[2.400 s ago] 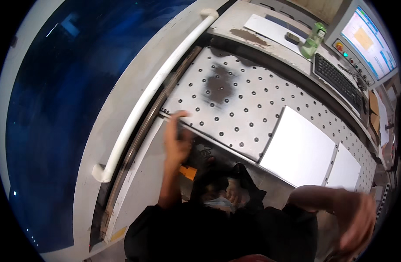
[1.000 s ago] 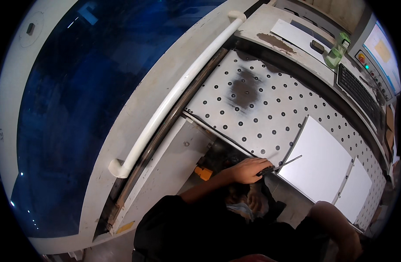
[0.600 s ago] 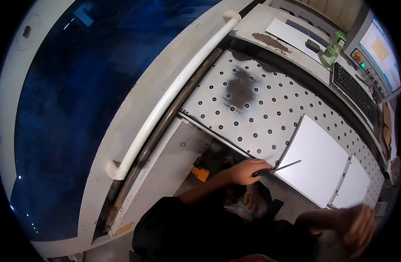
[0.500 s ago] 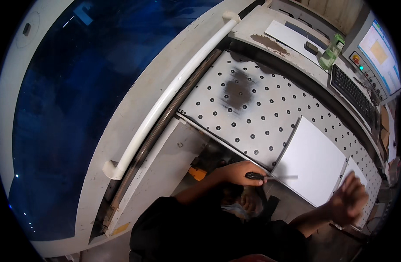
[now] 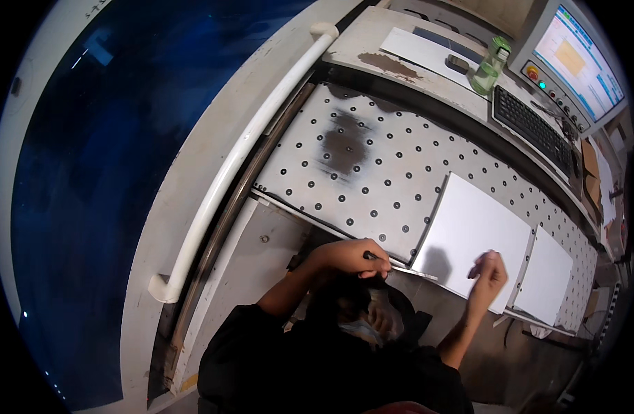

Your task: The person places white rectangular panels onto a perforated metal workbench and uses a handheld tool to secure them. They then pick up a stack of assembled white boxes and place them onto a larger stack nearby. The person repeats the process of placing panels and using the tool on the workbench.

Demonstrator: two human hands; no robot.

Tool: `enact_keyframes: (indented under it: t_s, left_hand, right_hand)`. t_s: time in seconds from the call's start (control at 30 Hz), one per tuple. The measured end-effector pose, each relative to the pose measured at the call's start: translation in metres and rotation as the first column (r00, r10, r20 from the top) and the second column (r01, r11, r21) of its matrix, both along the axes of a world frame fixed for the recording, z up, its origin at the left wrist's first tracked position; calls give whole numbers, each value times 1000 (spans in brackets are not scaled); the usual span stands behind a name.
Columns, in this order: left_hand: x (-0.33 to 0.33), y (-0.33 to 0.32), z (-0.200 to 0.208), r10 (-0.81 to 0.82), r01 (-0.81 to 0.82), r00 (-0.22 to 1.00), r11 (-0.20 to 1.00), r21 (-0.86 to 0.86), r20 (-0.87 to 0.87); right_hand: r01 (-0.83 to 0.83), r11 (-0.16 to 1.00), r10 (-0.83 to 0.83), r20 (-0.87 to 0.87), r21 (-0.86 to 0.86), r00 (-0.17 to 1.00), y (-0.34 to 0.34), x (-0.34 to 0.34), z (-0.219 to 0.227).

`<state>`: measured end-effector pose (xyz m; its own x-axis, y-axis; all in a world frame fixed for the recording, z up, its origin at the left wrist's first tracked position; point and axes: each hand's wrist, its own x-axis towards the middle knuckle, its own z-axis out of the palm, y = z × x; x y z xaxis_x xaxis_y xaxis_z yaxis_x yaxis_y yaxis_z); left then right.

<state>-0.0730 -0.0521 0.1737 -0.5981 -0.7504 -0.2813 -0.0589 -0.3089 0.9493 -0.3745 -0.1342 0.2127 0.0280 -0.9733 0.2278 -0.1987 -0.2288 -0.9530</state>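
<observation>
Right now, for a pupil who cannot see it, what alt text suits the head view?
A person's left hand holds a dark-handled tool by the near edge of a studded table, while the right hand hovers over the larger of two white sheets lying on it. Beyond are a keyboard and a lit screen.

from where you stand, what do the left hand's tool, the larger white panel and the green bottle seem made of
Tool: thin pale shaft, likely metal by its greyish tone; handle dull black, perhaps plastic.
Larger white panel: smooth, low-gloss; coated metal or plastic, I can't tell.
Green bottle: probably plastic, glossy and see-through.
</observation>
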Motion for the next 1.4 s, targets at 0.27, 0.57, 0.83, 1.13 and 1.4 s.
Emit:
enact_keyframes:
  t_s: [0.27,0.57,0.83,1.13,1.4]
  left_hand:
    - [-28,-15,-5,514,-565,825,764,-312,-236]
    - [-87,-39,26,422,-209,892,702,-681,162]
    - [57,-131,-69,846,-255,391,477,-841,362]
    - [176,-202,-149,823,-132,-75,551,-824,563]
    - [138,-189,-166,832,-55,-159,530,-846,531]
  right_hand:
    - [-335,937,348,-170,101,922,26,41,-10]
    - [-102,991,105,34,-87,994,23,86,-65]
    - [-461,672,148,505,579,850,-27,2,-70]
    - [-541,587,244,506,602,827,5,15,-55]
    - [-528,627,408,336,573,849,18,49,-60]
